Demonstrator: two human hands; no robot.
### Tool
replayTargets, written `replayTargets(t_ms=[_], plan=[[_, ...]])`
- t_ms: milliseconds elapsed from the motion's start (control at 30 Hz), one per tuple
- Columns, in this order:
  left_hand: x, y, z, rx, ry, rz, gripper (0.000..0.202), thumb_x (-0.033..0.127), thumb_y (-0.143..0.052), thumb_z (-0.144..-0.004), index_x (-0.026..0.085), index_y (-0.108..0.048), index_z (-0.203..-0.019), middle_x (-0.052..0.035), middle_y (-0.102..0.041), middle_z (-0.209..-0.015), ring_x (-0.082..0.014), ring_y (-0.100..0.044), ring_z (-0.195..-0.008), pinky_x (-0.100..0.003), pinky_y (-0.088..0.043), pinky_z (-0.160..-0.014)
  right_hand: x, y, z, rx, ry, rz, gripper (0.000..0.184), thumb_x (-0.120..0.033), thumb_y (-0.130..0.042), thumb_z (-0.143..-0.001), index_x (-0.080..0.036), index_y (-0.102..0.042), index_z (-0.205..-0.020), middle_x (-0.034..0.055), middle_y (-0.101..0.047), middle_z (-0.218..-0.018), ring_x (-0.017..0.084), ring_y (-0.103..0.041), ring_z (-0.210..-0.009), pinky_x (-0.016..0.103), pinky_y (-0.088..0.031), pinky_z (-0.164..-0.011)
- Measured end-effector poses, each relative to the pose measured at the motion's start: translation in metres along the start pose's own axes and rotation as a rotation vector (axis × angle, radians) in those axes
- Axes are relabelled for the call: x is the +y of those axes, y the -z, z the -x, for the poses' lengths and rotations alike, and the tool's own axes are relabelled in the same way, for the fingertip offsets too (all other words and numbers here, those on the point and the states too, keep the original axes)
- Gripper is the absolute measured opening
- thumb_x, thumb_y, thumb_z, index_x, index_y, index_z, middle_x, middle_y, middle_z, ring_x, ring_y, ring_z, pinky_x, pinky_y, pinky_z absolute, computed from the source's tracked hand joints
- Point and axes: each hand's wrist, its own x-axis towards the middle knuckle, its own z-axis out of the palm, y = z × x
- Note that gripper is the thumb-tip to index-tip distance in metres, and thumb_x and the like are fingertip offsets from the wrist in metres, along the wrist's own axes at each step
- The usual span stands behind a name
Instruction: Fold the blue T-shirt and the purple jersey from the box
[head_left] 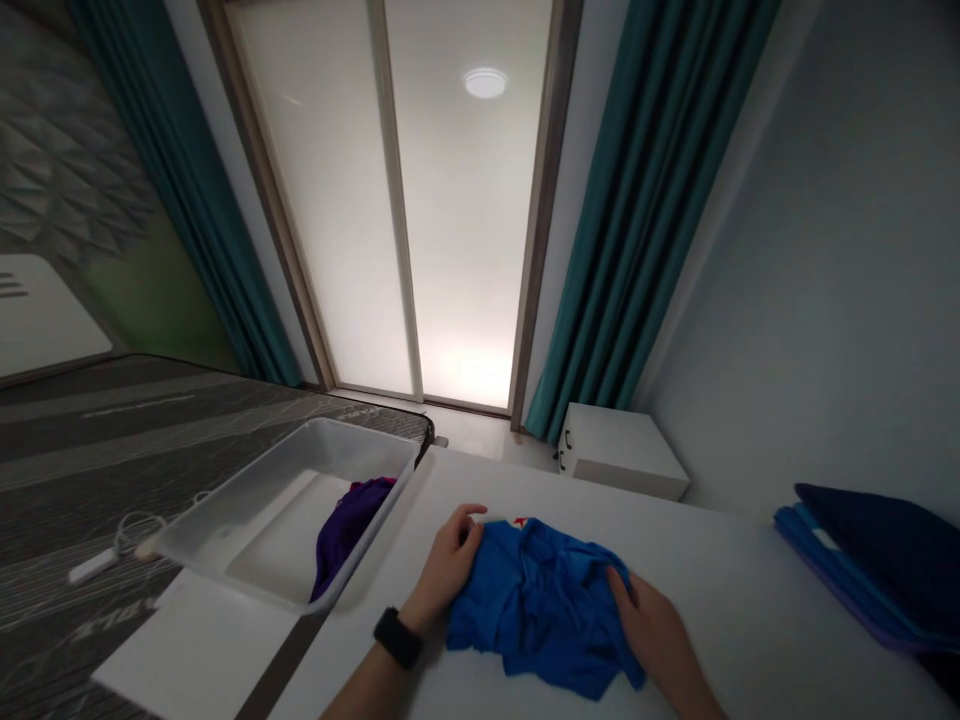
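Observation:
A crumpled blue shirt (544, 605) with a small red mark at its top edge lies on the white table (750, 600). My left hand (446, 565), with a black watch on the wrist, grips the shirt's left side. My right hand (649, 625) holds its right side, fingers on the cloth. A purple garment (346, 530) lies in a translucent white plastic tray (289, 450), just left of my left hand, and the tray's rim hides part of it.
The tray overhangs the table's left edge above a grey patterned mattress (135, 430) carrying a white cable and plug (94, 565). Dark blue folded clothes (862, 560) lie at the table's right. A white cabinet (619, 450) stands beyond the table, before a frosted glass door (397, 200).

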Motion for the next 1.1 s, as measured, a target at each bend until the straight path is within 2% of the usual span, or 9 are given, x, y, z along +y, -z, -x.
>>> replayTargets(t_ms=[100,200,267,400,500,600,733,900,1100], plan=[[0.004,0.007,0.002,0.109,-0.023,-0.017,0.037,0.046,-0.048,-0.091,0.018,-0.062,-0.109,-0.0001,-0.058,-0.075,-0.0192,-0.055,-0.072,-0.029,-0.042,-0.067,0.015,0.013,-0.003,0.341,0.126,0.111,0.05,-0.048,-0.034,-0.088,-0.016,-0.057,-0.12,0.0031,-0.061,-0.067,0.026,-0.061,-0.068,0.039,-0.046,-0.07],[0.015,0.012,0.007,0.184,-0.115,-0.103,0.03,0.042,-0.047,-0.092,0.019,-0.063,-0.103,-0.0047,-0.062,-0.089,-0.0217,-0.058,-0.083,-0.032,-0.044,-0.075,0.008,0.01,0.006,0.592,0.411,0.172,0.039,-0.038,-0.038,-0.091,-0.016,-0.06,-0.114,0.0094,-0.065,-0.083,0.027,-0.061,-0.081,0.044,-0.045,-0.08],[0.022,0.011,0.013,0.118,-0.2,-0.17,0.028,0.041,-0.045,-0.094,0.019,-0.063,-0.096,-0.0059,-0.062,-0.091,-0.0218,-0.058,-0.083,-0.033,-0.045,-0.076,-0.008,-0.005,0.019,0.54,0.598,0.174,0.03,-0.03,-0.04,-0.093,-0.021,-0.061,-0.113,0.0092,-0.067,-0.095,0.026,-0.062,-0.091,0.043,-0.044,-0.087],[0.029,0.005,0.027,-0.206,-0.351,-0.255,0.032,0.042,-0.049,-0.092,0.02,-0.062,-0.111,-0.0091,-0.063,-0.102,-0.0238,-0.058,-0.093,-0.037,-0.047,-0.087,-0.041,-0.037,0.04,0.294,0.788,0.333,0.048,-0.02,-0.046,-0.088,-0.029,-0.05,-0.136,0.0061,-0.057,-0.133,0.028,-0.049,-0.125,0.049,-0.032,-0.105],[0.031,0.002,0.032,-0.412,-0.444,-0.323,0.06,0.042,-0.067,-0.081,0.022,-0.051,-0.134,-0.0123,-0.055,-0.126,-0.028,-0.05,-0.116,-0.042,-0.04,-0.103,-0.039,-0.044,0.037,0.265,0.722,0.328,0.029,-0.019,-0.047,-0.088,-0.027,-0.065,-0.11,0.0054,-0.066,-0.114,0.026,-0.055,-0.111,0.049,-0.033,-0.103],[0.03,0.003,0.03,-0.424,-0.444,-0.34,0.04,0.033,-0.055,-0.088,0.022,-0.058,-0.127,-0.0115,-0.057,-0.125,-0.0258,-0.051,-0.116,-0.041,-0.039,-0.104,-0.018,-0.035,0.025,0.337,0.593,0.222,0.023,-0.025,-0.043,-0.094,-0.024,-0.066,-0.09,0.0039,-0.068,-0.089,0.023,-0.06,-0.09,0.043,-0.04,-0.091],[0.024,0.008,0.02,-0.247,-0.345,-0.214,0.031,0.035,-0.039,-0.095,0.019,-0.066,-0.092,-0.0079,-0.066,-0.092,-0.0226,-0.059,-0.089,-0.036,-0.047,-0.085,0.002,-0.014,0.02,0.476,0.502,0.049,0.031,-0.034,-0.039,-0.095,-0.022,-0.066,-0.102,0.0061,-0.071,-0.095,0.025,-0.06,-0.093,0.043,-0.04,-0.09],[0.014,0.009,0.012,0.204,-0.092,0.029,0.037,0.052,-0.046,-0.086,0.021,-0.051,-0.067,-0.0008,-0.058,-0.066,-0.0197,-0.054,-0.065,-0.029,-0.044,-0.063,0.007,0.016,0.024,0.663,0.303,-0.101,0.032,-0.03,-0.038,-0.087,-0.022,-0.068,-0.092,0.0084,-0.07,-0.093,0.027,-0.058,-0.095,0.041,-0.042,-0.087],[0.018,0.001,0.017,0.162,-0.104,0.047,0.037,0.051,-0.05,-0.082,0.021,-0.049,-0.06,-0.0007,-0.057,-0.061,-0.0194,-0.053,-0.062,-0.029,-0.044,-0.062,0.013,0.033,0.019,0.737,0.363,0.144,0.033,-0.02,-0.038,-0.08,-0.022,-0.07,-0.074,0.0118,-0.066,-0.096,0.03,-0.055,-0.097,0.051,-0.037,-0.09]])
